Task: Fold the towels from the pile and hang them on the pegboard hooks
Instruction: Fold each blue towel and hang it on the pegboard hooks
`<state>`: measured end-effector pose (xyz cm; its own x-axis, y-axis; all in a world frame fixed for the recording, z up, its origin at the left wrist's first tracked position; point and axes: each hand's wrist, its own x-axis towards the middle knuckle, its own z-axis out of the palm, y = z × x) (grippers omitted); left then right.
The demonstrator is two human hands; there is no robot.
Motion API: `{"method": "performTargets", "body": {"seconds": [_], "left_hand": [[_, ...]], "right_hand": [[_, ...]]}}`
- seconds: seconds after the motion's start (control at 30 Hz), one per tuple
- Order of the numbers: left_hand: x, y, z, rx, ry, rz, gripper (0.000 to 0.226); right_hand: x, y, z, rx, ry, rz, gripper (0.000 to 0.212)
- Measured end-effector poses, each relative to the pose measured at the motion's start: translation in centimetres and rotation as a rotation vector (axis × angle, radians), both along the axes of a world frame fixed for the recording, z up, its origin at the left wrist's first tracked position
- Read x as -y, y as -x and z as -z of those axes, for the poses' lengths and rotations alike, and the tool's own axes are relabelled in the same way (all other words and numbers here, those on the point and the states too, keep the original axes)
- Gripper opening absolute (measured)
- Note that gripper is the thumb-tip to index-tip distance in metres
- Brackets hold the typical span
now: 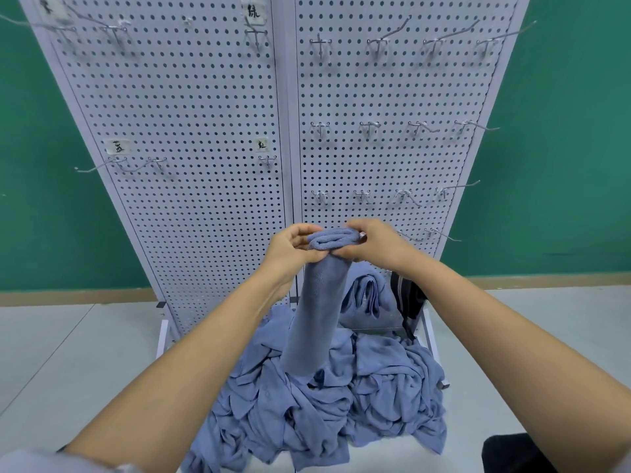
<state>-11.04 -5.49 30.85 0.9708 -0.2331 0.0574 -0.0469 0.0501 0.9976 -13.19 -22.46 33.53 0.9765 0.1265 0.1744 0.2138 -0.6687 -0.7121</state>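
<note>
Hanging vertically, folded towel [316, 312] | left hand [290, 249], right hand [377, 244] pinch its top

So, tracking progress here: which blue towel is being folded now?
The towel hanging from left hand and right hand, raised above the crumpled pile.

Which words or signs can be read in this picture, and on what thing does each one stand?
"绿": upper white paper label, top right of the left white perforated pegboard panel.
"蓝": wide white paper label, middle left of the same panel.
"红": small white label, middle right of it.
Too blurred to read: the top left label.
No text: the folded blue towel.
</note>
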Motion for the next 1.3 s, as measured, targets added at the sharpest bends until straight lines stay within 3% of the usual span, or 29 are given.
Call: {"method": "performTargets", "body": {"seconds": [0.17,0.3,0.43,0.5,0.57,0.67,0.77,0.87,0.93,1.03,1.13,1.3], "left_hand": [[-0.9,-0.2,2.1,-0.162,-0.034,-0.094,0.031],[-1.6,1.7,5.4,-0.378,-0.067,-0.147,0.014],[-0.5,3.9,7.7,-0.643,-0.042,-0.005,0.043],[0.8,4.6,8.2,-0.76,0.123,0.139,0.068],[2.1,4.9,8.5,-0.876,0.416,0.2,0.089],[3.6,4.6,8.7,-0.955,0.794,0.119,0.099],[4.0,4.3,9.5,-0.909,0.98,-0.114,0.071],[2.9,4.3,10.7,-0.873,0.934,-0.27,0.026],[1.9,4.2,11.8,-0.904,0.862,-0.305,0.009],[0.5,3.8,13.4,-0.978,0.778,-0.317,0.01],[-0.1,2.7,13.9,-0.997,0.744,-0.305,0.016],[-0.7,-3.3,13.8,-0.884,0.797,-0.283,0.017]], "right_hand": [[-0.5,-0.9,0.9,0.039,-0.065,0.108,0.009],[-0.8,-0.8,0.8,0.112,-0.119,0.183,0.018],[-0.9,-0.2,0.3,0.14,-0.245,0.243,0.025],[-0.8,0.4,0.0,0.131,-0.353,0.237,0.022],[-0.5,1.3,-0.2,0.098,-0.467,0.229,0.02],[0.4,2.9,0.0,0.039,-0.633,0.238,0.015],[2.2,4.2,1.8,-0.085,-0.751,0.277,0.015],[4.2,4.6,5.4,-0.221,-0.753,0.353,0.014],[5.3,4.4,8.5,-0.284,-0.664,0.427,0.014],[6.0,3.7,12.7,-0.375,-0.459,0.469,0.01],[5.6,2.4,15.0,-0.418,-0.387,0.494,0.013],[4.5,-1.5,15.1,-0.251,-0.329,0.523,0.017]]}}
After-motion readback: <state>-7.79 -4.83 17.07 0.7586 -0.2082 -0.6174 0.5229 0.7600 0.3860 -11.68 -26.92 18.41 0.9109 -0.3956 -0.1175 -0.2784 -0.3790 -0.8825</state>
